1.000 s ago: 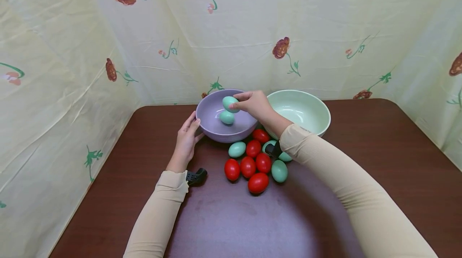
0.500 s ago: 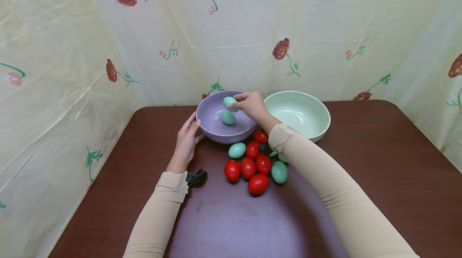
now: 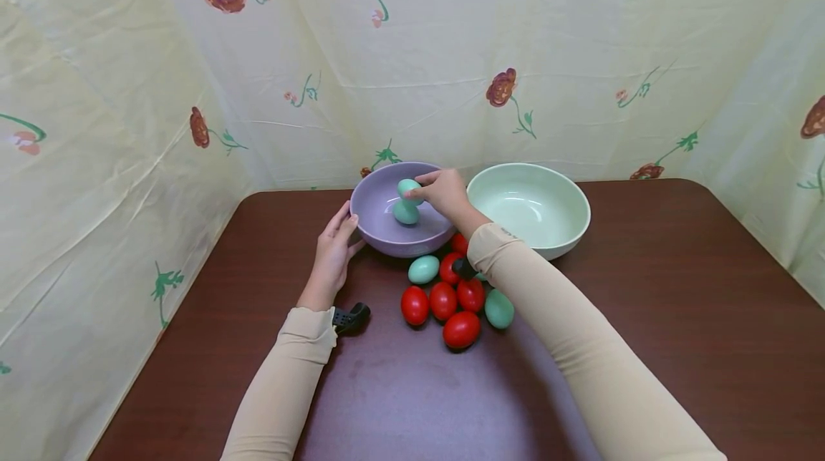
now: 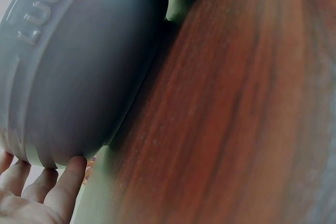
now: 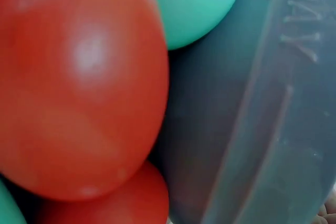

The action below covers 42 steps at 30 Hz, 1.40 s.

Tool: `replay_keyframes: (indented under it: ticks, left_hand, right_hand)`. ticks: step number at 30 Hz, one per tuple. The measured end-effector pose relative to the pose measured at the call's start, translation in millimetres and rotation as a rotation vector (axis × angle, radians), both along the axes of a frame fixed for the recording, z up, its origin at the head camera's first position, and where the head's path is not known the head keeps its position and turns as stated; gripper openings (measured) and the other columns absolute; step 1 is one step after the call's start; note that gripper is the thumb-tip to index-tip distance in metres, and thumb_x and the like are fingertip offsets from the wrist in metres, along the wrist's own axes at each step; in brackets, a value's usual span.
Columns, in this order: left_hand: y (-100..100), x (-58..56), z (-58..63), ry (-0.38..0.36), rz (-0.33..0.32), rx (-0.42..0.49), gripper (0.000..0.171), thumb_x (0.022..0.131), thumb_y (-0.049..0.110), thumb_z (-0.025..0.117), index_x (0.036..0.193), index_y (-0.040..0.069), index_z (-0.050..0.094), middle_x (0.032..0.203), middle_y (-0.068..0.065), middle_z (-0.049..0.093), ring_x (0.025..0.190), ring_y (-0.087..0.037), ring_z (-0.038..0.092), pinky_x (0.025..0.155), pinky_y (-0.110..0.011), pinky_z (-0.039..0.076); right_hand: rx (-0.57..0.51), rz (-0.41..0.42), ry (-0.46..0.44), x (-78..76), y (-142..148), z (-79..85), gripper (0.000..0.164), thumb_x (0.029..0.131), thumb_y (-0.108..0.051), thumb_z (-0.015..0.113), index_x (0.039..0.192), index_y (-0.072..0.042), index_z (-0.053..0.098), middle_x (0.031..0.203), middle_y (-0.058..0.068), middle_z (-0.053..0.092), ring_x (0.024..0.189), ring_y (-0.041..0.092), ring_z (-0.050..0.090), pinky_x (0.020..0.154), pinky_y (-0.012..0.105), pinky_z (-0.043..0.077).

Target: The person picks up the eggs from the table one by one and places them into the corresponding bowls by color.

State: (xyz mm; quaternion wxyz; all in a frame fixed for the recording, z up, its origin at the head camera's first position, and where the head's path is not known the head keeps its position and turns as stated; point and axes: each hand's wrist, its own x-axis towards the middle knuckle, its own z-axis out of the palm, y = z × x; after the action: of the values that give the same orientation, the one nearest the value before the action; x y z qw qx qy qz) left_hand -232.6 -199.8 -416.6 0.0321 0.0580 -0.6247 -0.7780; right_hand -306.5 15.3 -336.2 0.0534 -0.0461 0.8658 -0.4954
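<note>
In the head view, my right hand (image 3: 447,194) pinches a mint-green egg (image 3: 409,189) between thumb and fingers, inside the purple bowl (image 3: 370,212). The pinched egg overlaps a second mint-green egg (image 3: 406,213) lying in that bowl. My left hand (image 3: 333,253) holds the bowl by its left side, with the fingers (image 4: 67,187) against the outer wall in the left wrist view. Several red eggs (image 3: 461,330) and mint-green eggs (image 3: 423,270) lie on the table in front of the bowl. Some are partly hidden under my right forearm.
A pale green bowl (image 3: 548,210) stands right of the purple one, close beside it, with nothing visible inside. The dark wooden table (image 3: 644,253) ends at a floral cloth (image 3: 412,89) behind. A red egg (image 5: 84,82) fills much of the right wrist view.
My right hand has shifted slightly left and lower with the egg, which now overlaps the one in the bowl. More of the pale green bowl shows. My left hand stays in place.
</note>
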Motion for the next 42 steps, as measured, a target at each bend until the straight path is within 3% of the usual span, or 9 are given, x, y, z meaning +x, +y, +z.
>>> replay_keyframes:
  ticks: [10,16,26,31,42]
  left_hand:
    - [0.4,0.1,0.6,-0.003,-0.007,-0.004,0.057,0.103,0.029,0.054,0.156,0.021,0.035,0.163,0.0,0.031,0.145,-0.018,0.04,0.113,-0.049,0.042]
    - [0.2,-0.2,1.6,0.002,-0.01,-0.004,0.057,0.103,0.03,0.054,0.156,0.02,0.034,0.163,0.0,0.032,0.145,-0.017,0.039,0.114,-0.05,0.041]
    - [-1.4,-1.6,-0.5,0.001,-0.013,-0.003,0.058,0.103,0.03,0.054,0.156,0.02,0.034,0.164,0.0,0.03,0.146,-0.017,0.038,0.115,-0.049,0.039]
    - [-1.2,-1.2,0.8,0.003,-0.01,0.0,0.057,0.103,0.029,0.054,0.156,0.02,0.034,0.164,0.0,0.031,0.145,-0.017,0.039,0.115,-0.049,0.04]
    - [-0.7,0.8,2.4,0.005,-0.01,-0.007,0.057,0.103,0.029,0.054,0.156,0.02,0.035,0.164,0.001,0.03,0.146,-0.018,0.039,0.113,-0.05,0.041]
  right_hand:
    - [0.054,-0.017,0.017,-3.9,-0.3,-8.9,0.049,0.08,-0.026,0.084,0.123,-0.007,0.071,0.127,0.012,0.069,0.133,0.025,0.054,0.109,0.036,0.046]
    - [0.068,-0.033,0.025,-1.6,-3.5,-10.7,0.047,0.081,-0.023,0.083,0.123,-0.006,0.071,0.127,0.011,0.069,0.127,0.026,0.057,0.105,0.038,0.049]
    - [0.237,0.036,0.046,-4.2,-6.7,-14.3,0.046,0.079,-0.028,0.084,0.121,-0.012,0.073,0.122,0.005,0.072,0.128,0.023,0.057,0.108,0.034,0.046]
    - [0.239,0.101,0.014,-6.7,-7.9,-16.0,0.046,0.08,-0.023,0.084,0.121,-0.007,0.072,0.122,0.008,0.071,0.127,0.024,0.057,0.107,0.034,0.047]
    - [0.25,0.124,-0.006,-5.6,-9.3,-17.0,0.038,0.081,-0.016,0.082,0.116,-0.006,0.075,0.114,0.008,0.075,0.112,0.023,0.065,0.098,0.033,0.053]
